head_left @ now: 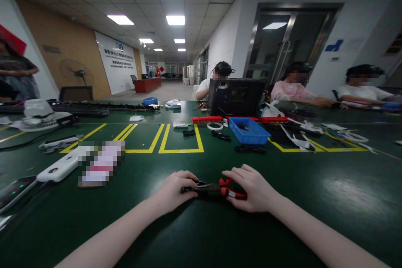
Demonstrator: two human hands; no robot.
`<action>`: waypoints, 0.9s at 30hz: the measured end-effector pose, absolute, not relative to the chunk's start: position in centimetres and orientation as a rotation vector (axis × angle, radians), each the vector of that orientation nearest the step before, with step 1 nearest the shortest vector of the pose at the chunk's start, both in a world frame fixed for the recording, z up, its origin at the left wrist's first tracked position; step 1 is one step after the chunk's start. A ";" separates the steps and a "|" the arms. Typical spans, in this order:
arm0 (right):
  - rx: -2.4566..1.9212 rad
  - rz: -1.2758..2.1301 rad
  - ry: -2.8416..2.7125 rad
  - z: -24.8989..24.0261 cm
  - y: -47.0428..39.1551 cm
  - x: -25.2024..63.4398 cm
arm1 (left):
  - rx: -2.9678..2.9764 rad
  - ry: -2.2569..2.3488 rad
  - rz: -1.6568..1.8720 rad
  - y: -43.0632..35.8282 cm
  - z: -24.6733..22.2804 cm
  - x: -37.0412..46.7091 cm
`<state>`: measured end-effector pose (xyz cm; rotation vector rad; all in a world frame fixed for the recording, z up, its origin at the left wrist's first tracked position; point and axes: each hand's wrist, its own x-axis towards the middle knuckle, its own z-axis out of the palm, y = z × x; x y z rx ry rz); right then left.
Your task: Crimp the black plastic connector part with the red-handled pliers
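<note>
Both hands low on the green table (314,217), close in front of the wearer. Right hand (251,190) is curled over the red-handled pliers (216,188), fingers wrapped on the red grips, tool lying roughly flat on the table surface. Left hand (174,190) is closed loosely around a small black part (188,189) right at the pliers' nose; can't tell if the jaws actually bite it. Further back: blue bin (249,132) inside the yellow floor-tape style markings (180,150), a white tape ring (215,126) just left of it, black case (235,97) behind. White device (58,169) and a phone (14,190) off to the left. Other people sit at the far edge
</note>
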<state>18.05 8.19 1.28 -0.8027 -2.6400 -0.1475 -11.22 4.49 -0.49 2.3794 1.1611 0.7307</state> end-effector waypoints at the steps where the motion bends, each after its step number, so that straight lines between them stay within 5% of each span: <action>1: -0.797 -0.154 -2.648 1.4 8.2 18.1 | 2.381 1.164 0.725 4.5 -0.5 -11.2; 27: -0.788 -0.228 -2.619 1.8 7.7 17.6 | 2.356 1.188 0.726 4.5 -0.8 -10.9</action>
